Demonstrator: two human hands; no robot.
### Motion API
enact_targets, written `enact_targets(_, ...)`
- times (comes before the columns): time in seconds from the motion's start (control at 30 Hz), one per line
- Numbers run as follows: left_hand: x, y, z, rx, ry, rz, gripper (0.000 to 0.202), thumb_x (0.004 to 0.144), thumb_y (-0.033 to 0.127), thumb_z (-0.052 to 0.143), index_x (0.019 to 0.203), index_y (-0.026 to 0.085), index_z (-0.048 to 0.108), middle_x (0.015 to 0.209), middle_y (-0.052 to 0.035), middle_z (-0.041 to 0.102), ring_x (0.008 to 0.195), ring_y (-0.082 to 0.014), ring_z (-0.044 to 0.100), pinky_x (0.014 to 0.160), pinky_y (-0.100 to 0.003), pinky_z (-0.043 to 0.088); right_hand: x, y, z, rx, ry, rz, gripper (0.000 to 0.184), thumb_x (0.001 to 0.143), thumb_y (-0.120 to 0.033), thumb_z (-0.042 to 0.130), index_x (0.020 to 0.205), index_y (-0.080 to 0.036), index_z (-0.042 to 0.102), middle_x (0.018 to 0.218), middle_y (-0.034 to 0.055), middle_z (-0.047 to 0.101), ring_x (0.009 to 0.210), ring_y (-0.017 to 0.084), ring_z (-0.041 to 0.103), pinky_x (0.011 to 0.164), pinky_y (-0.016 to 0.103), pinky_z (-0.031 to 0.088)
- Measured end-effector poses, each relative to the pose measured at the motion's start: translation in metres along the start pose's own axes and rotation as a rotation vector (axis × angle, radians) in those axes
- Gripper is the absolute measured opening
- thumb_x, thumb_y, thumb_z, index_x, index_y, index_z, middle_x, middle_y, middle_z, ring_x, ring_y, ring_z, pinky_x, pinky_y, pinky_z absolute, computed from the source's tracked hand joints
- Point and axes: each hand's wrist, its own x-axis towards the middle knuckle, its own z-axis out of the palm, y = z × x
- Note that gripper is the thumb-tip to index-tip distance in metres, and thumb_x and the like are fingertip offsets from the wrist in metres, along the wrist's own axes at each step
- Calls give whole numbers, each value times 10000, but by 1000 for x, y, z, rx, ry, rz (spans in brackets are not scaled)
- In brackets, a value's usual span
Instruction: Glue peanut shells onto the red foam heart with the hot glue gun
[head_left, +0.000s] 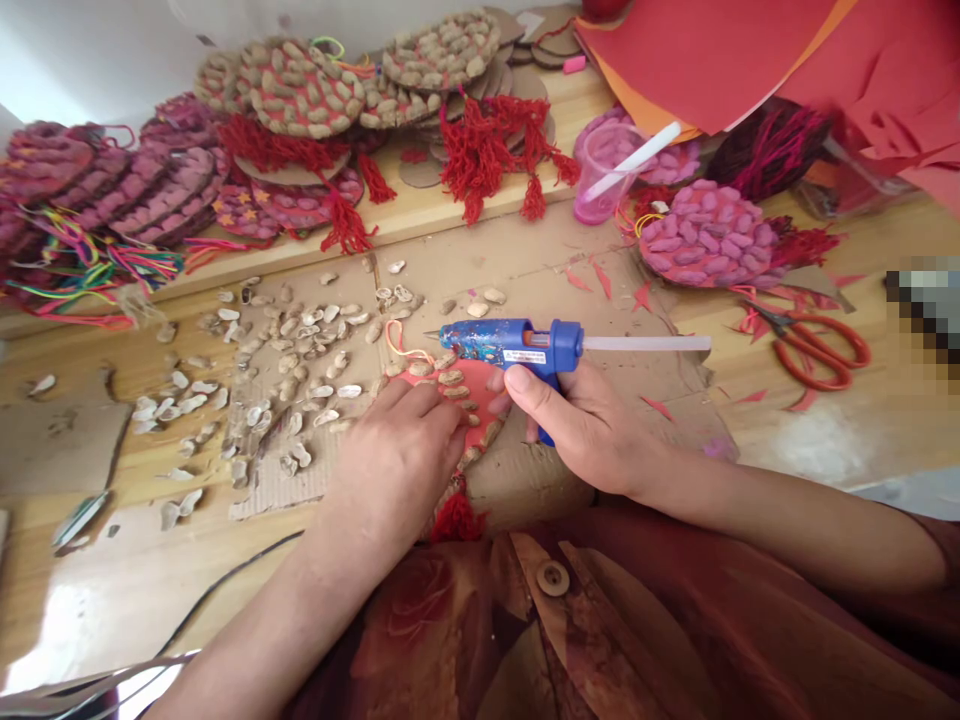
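Note:
My right hand (581,425) grips a blue glue gun (510,345) with a clear glue stick sticking out to the right; its nozzle points left over a red round piece (476,395) edged with peanut shells. My left hand (397,450) lies on the left part of that red piece, fingers together and pressed down on the shells. An orange loop of cord (397,340) lies at the piece's top, and a red tassel (456,520) hangs at its near end.
Loose peanut shells (292,350) lie scattered on cardboard to the left. Finished shell-covered discs with red tassels (315,95) are piled at the back. A pink cup (604,170), a pink shell disc (709,235), red scissors (814,350) and red paper sheets (720,50) are at right.

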Motion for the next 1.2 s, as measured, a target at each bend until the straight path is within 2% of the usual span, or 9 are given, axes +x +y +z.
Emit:
enact_targets(0.27, -4, -1, -2, -65, -2, -13, 144, 949, 203, 602, 874, 185, 724, 822, -70, 672, 797, -245, 583, 712, -371, 447, -1, 2, 2, 20, 16, 16, 338, 1035, -502, 476, 867, -236, 600, 789, 3, 588, 688, 162, 567, 683, 325, 502)
enact_targets(0.43, -18, -11, -9, -179, 105, -78, 110, 952, 232, 630, 1004, 206, 723, 913, -47, 709, 835, -216, 624, 761, -347, 464, -2, 1, 2, 26, 14, 23, 343, 1036, -507, 474, 872, -230, 594, 803, 2, 598, 684, 154, 558, 667, 315, 479)
enact_targets(0.53, -25, -14, -10, -209, 154, -121, 69, 940, 220, 649, 972, 218, 711, 907, -27, 712, 841, -199, 632, 788, -330, 465, -2, 1, 3, 31, 3, 21, 359, 1043, -493, 471, 828, -223, 568, 799, -6, 607, 687, 141, 556, 661, 299, 456)
enact_targets(0.63, -27, -13, -7, -202, 142, -139, 68, 938, 216, 645, 950, 201, 711, 900, -35, 708, 841, -203, 633, 781, -330, 468, -2, 2, 4, 60, 14, 17, 369, 1043, -490, 477, 801, -219, 541, 775, -13, 576, 712, 138, 571, 642, 283, 445)
enact_targets(0.8, -22, -7, -3, -166, 121, -108, 108, 948, 221, 632, 914, 173, 723, 869, -54, 701, 824, -214, 623, 751, -336, 476, -2, 2, 4, 60, 3, 10, 367, 1040, -487, 480, 810, -215, 566, 766, -7, 588, 649, 127, 550, 602, 275, 457)
enact_targets(0.97, -18, -5, 0, -153, 116, -81, 105, 950, 212, 632, 968, 187, 733, 877, -43, 699, 818, -213, 614, 744, -339, 479, -1, 3, 5, 84, 15, 2, 335, 1033, -474, 501, 843, -221, 609, 775, -3, 615, 664, 141, 590, 630, 287, 497)
enact_targets(1.2, -15, -1, 2, -123, 151, -49, 93, 944, 197, 638, 941, 179, 729, 874, -48, 695, 807, -214, 605, 730, -336, 480, -3, 9, 8, 139, -5, 52, 318, 1017, -510, 515, 910, -241, 646, 643, -22, 553, 623, 176, 624, 575, 300, 515)
